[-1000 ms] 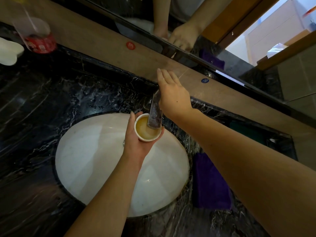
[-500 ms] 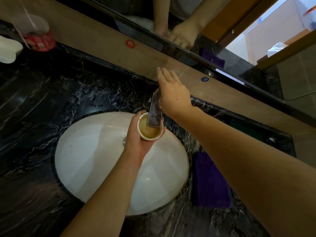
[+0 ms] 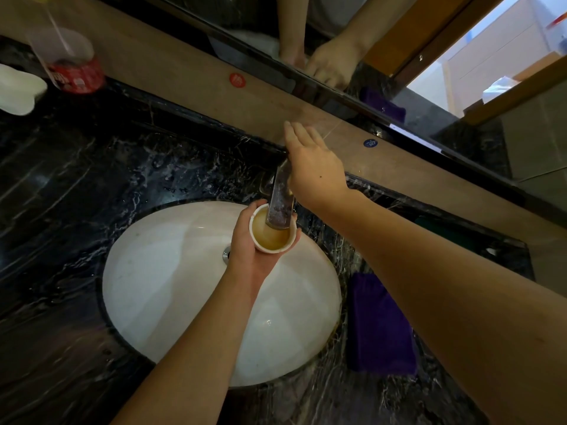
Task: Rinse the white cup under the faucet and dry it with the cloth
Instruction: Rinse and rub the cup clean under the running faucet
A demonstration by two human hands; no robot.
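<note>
My left hand [image 3: 250, 256] grips the small white cup [image 3: 273, 230] from the left and below, over the white basin [image 3: 171, 289]. The cup sits right under the spout of the chrome faucet [image 3: 280, 197] and holds brownish liquid. My right hand [image 3: 313, 167] lies flat on top of the faucet, fingers extended toward the wall; whether it presses a handle is hidden. A folded purple cloth [image 3: 379, 326] lies on the black marble counter to the right of the basin.
A plastic bottle with a red label [image 3: 72, 72] and a white object [image 3: 17, 93] stand at the back left of the counter [image 3: 76, 179]. A brown ledge [image 3: 190, 87] and a mirror [image 3: 399, 56] run along the back. The drain [image 3: 227, 254] shows beside my left wrist.
My left hand has lifted the cup slightly closer under the spout. My right hand stays on the faucet.
</note>
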